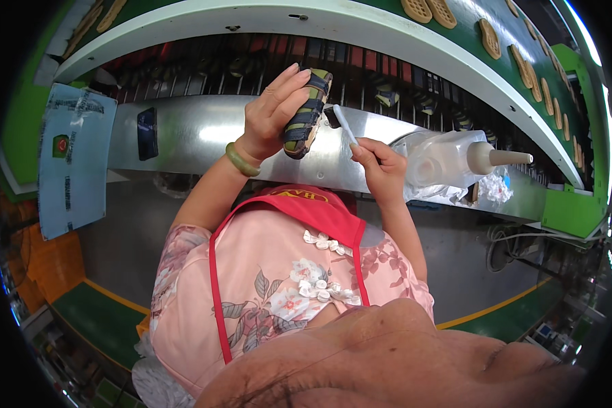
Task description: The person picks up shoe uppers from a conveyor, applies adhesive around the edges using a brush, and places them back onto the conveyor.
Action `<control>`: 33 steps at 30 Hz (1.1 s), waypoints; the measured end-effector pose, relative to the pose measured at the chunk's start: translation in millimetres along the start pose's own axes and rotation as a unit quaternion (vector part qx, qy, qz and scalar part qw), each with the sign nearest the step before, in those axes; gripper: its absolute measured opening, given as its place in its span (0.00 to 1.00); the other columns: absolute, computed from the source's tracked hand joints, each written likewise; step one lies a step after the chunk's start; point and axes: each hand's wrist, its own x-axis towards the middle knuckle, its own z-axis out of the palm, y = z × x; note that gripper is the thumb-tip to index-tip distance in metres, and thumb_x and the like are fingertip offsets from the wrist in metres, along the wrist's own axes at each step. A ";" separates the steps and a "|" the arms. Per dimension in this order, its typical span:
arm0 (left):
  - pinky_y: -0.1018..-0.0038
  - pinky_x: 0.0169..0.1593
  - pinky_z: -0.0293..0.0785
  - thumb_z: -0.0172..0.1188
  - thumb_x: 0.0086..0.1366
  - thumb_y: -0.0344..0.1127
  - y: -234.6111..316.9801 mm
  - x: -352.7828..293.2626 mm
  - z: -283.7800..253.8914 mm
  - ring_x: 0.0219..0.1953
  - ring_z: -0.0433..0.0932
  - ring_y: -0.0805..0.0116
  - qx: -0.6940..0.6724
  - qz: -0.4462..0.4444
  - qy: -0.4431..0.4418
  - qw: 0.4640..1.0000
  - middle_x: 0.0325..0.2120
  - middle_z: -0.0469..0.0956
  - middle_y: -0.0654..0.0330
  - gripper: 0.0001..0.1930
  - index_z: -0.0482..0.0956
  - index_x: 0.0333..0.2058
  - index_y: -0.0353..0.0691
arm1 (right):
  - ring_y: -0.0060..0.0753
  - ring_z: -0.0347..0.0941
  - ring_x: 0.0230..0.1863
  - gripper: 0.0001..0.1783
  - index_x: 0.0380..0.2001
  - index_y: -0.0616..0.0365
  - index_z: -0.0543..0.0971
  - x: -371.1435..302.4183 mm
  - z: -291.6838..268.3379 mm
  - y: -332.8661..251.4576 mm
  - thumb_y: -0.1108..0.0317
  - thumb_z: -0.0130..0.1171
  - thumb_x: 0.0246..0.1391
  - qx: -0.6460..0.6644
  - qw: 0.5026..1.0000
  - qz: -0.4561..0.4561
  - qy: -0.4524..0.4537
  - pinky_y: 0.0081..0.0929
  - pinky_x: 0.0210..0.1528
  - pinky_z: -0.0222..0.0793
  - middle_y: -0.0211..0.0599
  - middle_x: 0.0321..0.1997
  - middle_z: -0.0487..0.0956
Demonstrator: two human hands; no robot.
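Note:
My left hand (265, 117) is closed around a sandal (309, 117) with dark blue and olive straps, held up over the metal ledge (217, 136). The pale edge along its bottom faces my right side. In my right hand (383, 168), thumb and fingers pinch a slim white brush-like stick (346, 126). Its upper end points toward the sandal, with a small gap showing between them. Whether that end has bristles is too small to tell.
Right of my right hand, a translucent squeeze bottle (449, 160) lies with its nozzle to the right, near crumpled white tissue (494, 188). A dark phone (147, 133) rests at left, beside a blue board (75, 160). More sandals (387, 95) sit on the lower rack; tan soles (489, 39) ride the green belt.

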 end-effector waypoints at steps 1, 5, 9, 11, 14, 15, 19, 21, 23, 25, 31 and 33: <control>0.66 0.45 0.77 0.63 0.49 0.29 1.1 1.9 -0.1 0.49 0.74 0.47 -0.004 0.000 0.000 1.000 0.47 0.74 0.50 0.21 0.70 0.43 0.40 | 0.15 0.72 0.26 0.07 0.33 0.63 0.81 -0.4 0.5 -2.9 0.73 0.63 0.48 0.034 0.999 -0.005 -0.004 0.14 0.29 0.67 0.32 0.25 0.80; 0.66 0.45 0.77 0.64 0.49 0.30 4.8 2.2 2.9 0.49 0.74 0.47 -0.020 0.001 0.005 1.000 0.47 0.74 0.50 0.21 0.70 0.43 0.40 | 0.15 0.72 0.26 0.07 0.33 0.63 0.81 3.9 5.0 -10.0 0.73 0.63 0.49 0.024 0.999 -0.034 0.000 0.14 0.30 0.67 0.32 0.25 0.80; 0.67 0.44 0.77 0.64 0.48 0.30 10.2 -1.8 5.5 0.49 0.74 0.47 -0.030 -0.005 0.003 1.000 0.47 0.74 0.50 0.21 0.70 0.43 0.40 | 0.17 0.73 0.28 0.07 0.33 0.65 0.81 8.3 4.3 0.3 0.73 0.62 0.50 0.008 0.999 0.008 0.031 0.14 0.32 0.68 0.31 0.25 0.79; 0.66 0.44 0.77 0.65 0.48 0.31 11.5 -6.2 8.3 0.49 0.74 0.47 -0.037 -0.031 -0.003 0.999 0.46 0.74 0.49 0.21 0.71 0.43 0.40 | 0.16 0.73 0.27 0.07 0.33 0.63 0.81 7.1 3.2 1.4 0.73 0.62 0.49 0.015 0.999 0.018 0.041 0.14 0.30 0.68 0.32 0.24 0.80; 0.67 0.46 0.76 0.66 0.47 0.29 17.6 -11.1 13.6 0.49 0.74 0.49 -0.073 -0.068 0.003 0.995 0.46 0.74 0.50 0.21 0.72 0.42 0.39 | 0.16 0.73 0.26 0.07 0.32 0.63 0.81 3.2 7.0 10.5 0.72 0.62 0.49 0.008 1.000 -0.007 0.025 0.15 0.30 0.68 0.32 0.24 0.80; 0.67 0.46 0.76 0.66 0.47 0.29 19.4 -14.4 16.1 0.49 0.74 0.49 -0.078 -0.063 0.002 0.995 0.46 0.74 0.50 0.21 0.72 0.42 0.39 | 0.16 0.73 0.26 0.07 0.32 0.63 0.81 5.5 5.2 20.5 0.72 0.62 0.49 0.008 0.999 -0.008 0.032 0.15 0.30 0.68 0.32 0.24 0.80; 0.74 0.48 0.72 0.70 0.44 0.23 5.0 -42.9 43.2 0.45 0.75 0.66 -0.219 -0.330 0.011 0.918 0.45 0.74 0.53 0.26 0.70 0.44 0.35 | 0.17 0.73 0.25 0.08 0.31 0.64 0.81 8.2 -11.4 51.2 0.70 0.62 0.50 0.002 0.996 0.059 0.072 0.16 0.29 0.67 0.30 0.23 0.79; 0.76 0.44 0.75 0.69 0.43 0.19 -12.6 -55.0 62.5 0.40 0.77 0.69 -0.347 -0.573 0.000 0.743 0.39 0.77 0.58 0.26 0.70 0.43 0.34 | 0.18 0.72 0.24 0.08 0.31 0.65 0.81 1.6 -21.4 56.2 0.69 0.62 0.50 0.056 0.992 0.085 0.068 0.16 0.28 0.67 0.30 0.22 0.79; 0.76 0.34 0.76 0.68 0.42 0.20 -46.5 -74.1 85.0 0.34 0.78 0.69 -0.371 -0.628 -0.037 0.683 0.33 0.79 0.60 0.23 0.71 0.39 0.35 | 0.15 0.69 0.20 0.09 0.32 0.64 0.80 -5.9 -30.4 56.6 0.69 0.62 0.50 0.071 0.986 0.139 0.056 0.14 0.23 0.63 0.29 0.21 0.78; 0.77 0.30 0.76 0.66 0.45 0.21 -50.3 -56.4 98.8 0.33 0.79 0.68 -0.367 -0.702 -0.016 0.610 0.32 0.79 0.59 0.20 0.70 0.38 0.36 | 0.14 0.66 0.19 0.09 0.32 0.64 0.80 -15.6 -38.6 59.8 0.69 0.61 0.50 0.081 0.979 0.171 0.071 0.13 0.22 0.61 0.29 0.20 0.77; 0.68 0.32 0.81 0.65 0.51 0.26 -101.3 -70.9 180.2 0.33 0.80 0.62 -0.412 -0.768 0.024 0.491 0.34 0.78 0.54 0.13 0.75 0.35 0.31 | 0.10 0.61 0.15 0.09 0.33 0.62 0.80 -48.3 -57.0 64.1 0.68 0.61 0.51 0.082 0.960 0.230 0.141 0.11 0.17 0.54 0.29 0.20 0.77; 0.67 0.32 0.81 0.65 0.51 0.28 -108.0 -73.7 210.8 0.33 0.80 0.59 -0.404 -0.766 0.051 0.498 0.34 0.77 0.51 0.14 0.74 0.35 0.28 | 0.10 0.61 0.15 0.09 0.33 0.63 0.80 -58.3 -63.2 69.8 0.68 0.61 0.51 0.088 0.956 0.234 0.155 0.11 0.17 0.54 0.30 0.20 0.77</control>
